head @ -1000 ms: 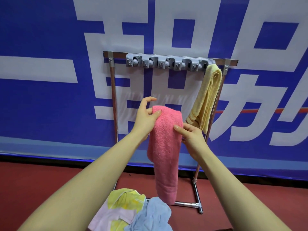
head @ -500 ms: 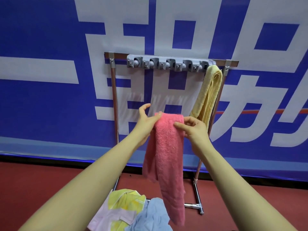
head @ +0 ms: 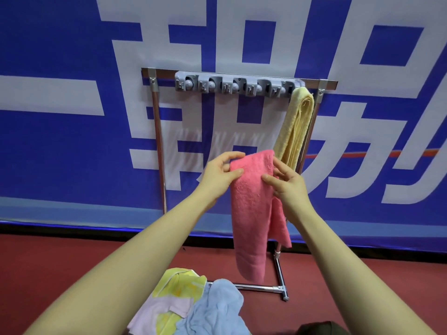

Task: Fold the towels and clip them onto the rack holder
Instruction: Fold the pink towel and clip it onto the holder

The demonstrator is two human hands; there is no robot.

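A pink towel (head: 251, 209) hangs folded lengthwise in front of me, held at its top edge by both hands. My left hand (head: 219, 176) pinches the top left corner. My right hand (head: 286, 183) grips the top right side, with a second fold of the towel trailing below it. Above them, the grey clip holder (head: 238, 86) with several clips is fixed to the metal rack (head: 158, 141). A pale yellow towel (head: 296, 126) hangs folded from the rightmost clip.
A heap of loose towels, yellow (head: 177, 285), light pink (head: 162, 313) and light blue (head: 217, 310), lies on the red floor (head: 48, 274) below my arms. The rack's foot bar (head: 258, 287) runs along the floor. A blue and white banner (head: 72, 141) stands right behind the rack.
The loose half of the pink towel swung from the left side behind to the right side, and my right hand shifted its grip on the top edge. The towel stays at the same height.
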